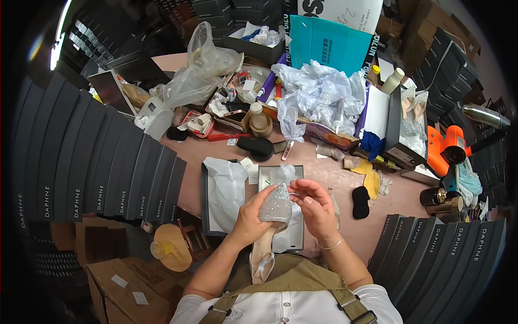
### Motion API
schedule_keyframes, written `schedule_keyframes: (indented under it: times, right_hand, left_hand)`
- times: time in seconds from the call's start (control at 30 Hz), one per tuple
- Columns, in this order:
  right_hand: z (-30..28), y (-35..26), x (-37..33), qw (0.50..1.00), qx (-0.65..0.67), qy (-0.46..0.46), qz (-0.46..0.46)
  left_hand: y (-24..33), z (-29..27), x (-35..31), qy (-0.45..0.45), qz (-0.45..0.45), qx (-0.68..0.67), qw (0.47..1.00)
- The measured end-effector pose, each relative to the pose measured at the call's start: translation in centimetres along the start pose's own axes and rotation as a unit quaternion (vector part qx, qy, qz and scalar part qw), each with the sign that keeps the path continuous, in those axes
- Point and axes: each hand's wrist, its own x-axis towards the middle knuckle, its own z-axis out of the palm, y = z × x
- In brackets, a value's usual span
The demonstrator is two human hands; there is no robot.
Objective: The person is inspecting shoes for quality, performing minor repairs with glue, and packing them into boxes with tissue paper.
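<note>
My left hand point(252, 215) is closed around a pointed silver shoe point(276, 204) covered in sparkling stones. Its toe points away from me, and its pale insole point(261, 263) reaches back toward my apron. Beside the toe is my right hand point(317, 208), fingers loosely bent and thumb apart, with nothing visible in it. Whether its fingertips touch the shoe I cannot tell. Under my hands lies an open shoe box point(297, 242), partly hidden. Left of it, white tissue paper point(224, 186) fills another dark-edged box part point(205, 202). Past my right hand shows a narrow glittery edge point(335, 205), mostly hidden.
Dark shoe boxes point(102, 156) line the left side, and more boxes point(437, 254) stand at the right. A carton of crumpled tissue point(324, 97) sits at the back. An orange heat gun point(445, 146), a black pad point(360, 202) and yellow cloths point(369, 181) lie rightward.
</note>
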Motion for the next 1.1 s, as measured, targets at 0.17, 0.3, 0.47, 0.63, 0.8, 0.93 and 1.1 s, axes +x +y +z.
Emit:
schedule_keyframes:
  times: [0.17, 0.3, 0.47, 0.63, 0.8, 0.93, 1.1]
  right_hand:
    - [1.3, 0.6, -0.7, 0.997, -0.072, -0.008, -0.017]
    - [1.5, 0.9, -0.7, 0.993, -0.112, -0.014, -0.035]
    - [1.9, 0.8, -0.3, 0.989, -0.138, -0.021, -0.042]
    - [1.9, 0.7, 0.0, 0.987, -0.155, -0.022, -0.042]
    - [1.9, 0.9, 0.1, 0.984, -0.171, -0.021, -0.040]
    - [2.0, 0.9, 0.2, 0.983, -0.175, -0.019, -0.050]
    - [2.1, 0.8, 0.2, 0.981, -0.188, -0.020, -0.044]
  left_hand:
    - [-0.2, -0.2, -0.9, 0.022, 0.005, 0.005, 1.000]
    - [-0.3, 0.0, -1.0, 0.029, 0.007, -0.001, 1.000]
    - [-0.4, -0.1, -0.8, 0.038, 0.013, 0.006, 0.999]
    - [0.1, -0.1, -0.6, 0.041, 0.016, 0.017, 0.999]
    - [0.1, -0.2, -0.6, 0.038, 0.006, 0.017, 0.999]
    - [0.2, -0.3, -0.6, 0.034, -0.002, 0.020, 0.999]
    - [0.1, -0.3, -0.7, 0.038, 0.002, 0.021, 0.999]
